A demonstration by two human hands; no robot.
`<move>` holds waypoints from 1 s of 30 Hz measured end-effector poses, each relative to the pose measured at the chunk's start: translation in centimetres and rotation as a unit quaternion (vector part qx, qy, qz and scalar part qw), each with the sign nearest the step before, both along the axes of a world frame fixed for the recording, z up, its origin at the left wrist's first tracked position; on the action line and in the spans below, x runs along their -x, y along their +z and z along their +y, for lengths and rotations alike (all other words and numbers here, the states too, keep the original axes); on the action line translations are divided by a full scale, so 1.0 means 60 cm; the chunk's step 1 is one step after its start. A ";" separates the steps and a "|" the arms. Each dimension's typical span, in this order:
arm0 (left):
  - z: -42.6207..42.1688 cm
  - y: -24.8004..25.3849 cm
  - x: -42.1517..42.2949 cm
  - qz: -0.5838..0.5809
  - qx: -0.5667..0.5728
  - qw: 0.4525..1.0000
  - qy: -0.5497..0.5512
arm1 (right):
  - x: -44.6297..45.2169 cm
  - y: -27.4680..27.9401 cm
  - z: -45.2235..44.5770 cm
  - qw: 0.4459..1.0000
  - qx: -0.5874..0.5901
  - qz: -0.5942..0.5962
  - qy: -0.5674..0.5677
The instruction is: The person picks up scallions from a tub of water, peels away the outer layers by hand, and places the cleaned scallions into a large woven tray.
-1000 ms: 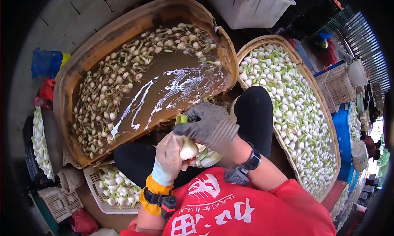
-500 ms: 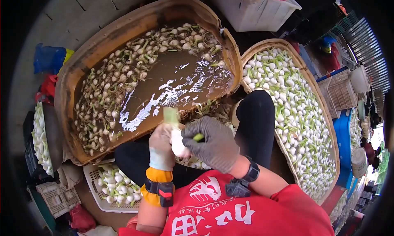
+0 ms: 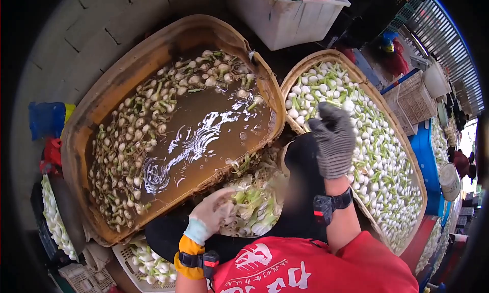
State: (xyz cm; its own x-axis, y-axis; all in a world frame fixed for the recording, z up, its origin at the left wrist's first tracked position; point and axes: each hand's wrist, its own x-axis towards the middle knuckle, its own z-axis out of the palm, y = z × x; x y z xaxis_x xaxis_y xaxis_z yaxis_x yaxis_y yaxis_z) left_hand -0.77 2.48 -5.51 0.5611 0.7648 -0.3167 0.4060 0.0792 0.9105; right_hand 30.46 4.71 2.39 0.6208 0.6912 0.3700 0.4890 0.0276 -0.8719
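My left hand [image 3: 211, 211], in a pale glove with an orange cuff, is at the near left side of a heap of peeled-off skins and green leaves [image 3: 254, 206] between my legs. Its fingers are apart, touching or just over the loose skins. My right hand [image 3: 333, 143], in a grey glove, is raised over the edge of the right tub [image 3: 294, 71], thumb and fingers apart. That tub is full of clean white garlic bulbs [image 3: 377, 176] with short green stems. One larger-looking bulb [image 3: 348, 105] shows just beyond the right fingertips; I cannot tell whether it lies there or is in the air.
A big brown tub [image 3: 76, 155] on the left holds murky water and unpeeled bulbs [image 3: 132, 135]. A white basket [image 3: 127, 265] with clean bulbs stands by my left leg. At the back is a white bin [image 3: 290, 23]; on the right, a blue container [image 3: 427, 155].
Both hands held a bulb together in front of me. They have parted: the right hand went up and right to the tub, the left moved down to the skins. My view has shifted.
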 end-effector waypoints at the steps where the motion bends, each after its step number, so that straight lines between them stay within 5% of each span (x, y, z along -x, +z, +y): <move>1: 0.022 0.006 -0.017 -0.056 0.066 0.996 0.037 | 0.012 -0.004 0.003 0.996 0.038 -0.032 0.071; 4: 0.108 0.007 -0.064 -0.112 0.136 0.982 0.071 | 0.036 -0.069 0.039 0.985 0.086 0.059 0.136; 6: 0.162 -0.001 -0.096 -0.154 0.238 0.953 0.107 | 0.040 -0.113 0.061 0.948 0.059 0.270 0.158; 9: 0.261 -0.041 -0.162 -0.096 0.277 0.951 0.104 | 0.037 -0.145 0.077 0.922 0.098 0.351 0.128; 16: 0.472 -0.271 -0.392 -0.103 0.199 0.962 0.153 | 0.056 -0.123 0.093 0.932 0.132 0.288 0.176; 18: 0.465 -0.321 -0.426 -0.082 0.230 0.957 0.156 | 0.056 -0.123 0.089 0.890 0.153 0.369 0.219; 20: 0.446 -0.367 -0.426 0.056 0.269 0.960 0.055 | 0.061 -0.126 0.088 0.895 0.124 0.360 0.234; 21: 0.429 -0.374 -0.404 -0.047 0.339 0.937 -0.071 | 0.062 -0.125 0.086 0.886 0.143 0.364 0.250; 22: 0.390 -0.323 -0.386 0.013 0.309 0.949 -0.063 | 0.062 -0.123 0.084 0.876 0.160 0.368 0.269; 23: 0.366 -0.297 -0.366 -0.028 0.337 0.938 -0.070 | 0.061 -0.120 0.084 0.851 0.152 0.427 0.267; 24: 0.344 -0.285 -0.341 -0.038 0.225 0.968 -0.107 | 0.059 -0.119 0.084 0.850 0.147 0.431 0.266; 25: 0.335 -0.262 -0.309 -0.143 0.212 0.959 -0.120 | 0.055 -0.119 0.083 0.885 0.153 0.362 0.250; 26: 0.308 -0.185 -0.279 -0.196 0.316 0.928 0.004 | 0.055 -0.119 0.082 0.914 0.160 0.291 0.234; 27: 0.290 -0.147 -0.252 -0.160 0.126 0.979 -0.004 | 0.057 -0.120 0.082 0.940 0.174 0.208 0.209; 30: 0.222 -0.025 -0.181 -0.053 -0.027 0.997 0.051 | 0.069 -0.111 0.084 0.949 0.195 0.007 0.246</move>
State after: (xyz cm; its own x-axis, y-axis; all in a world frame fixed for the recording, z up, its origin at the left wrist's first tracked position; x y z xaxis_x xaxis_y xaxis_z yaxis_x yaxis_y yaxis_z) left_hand 10.10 15.77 -7.01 0.5070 0.8344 -0.2162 0.2998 0.0644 0.9518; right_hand 26.34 9.77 -4.27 0.1897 0.9816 0.0208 0.4879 -0.0759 -0.8696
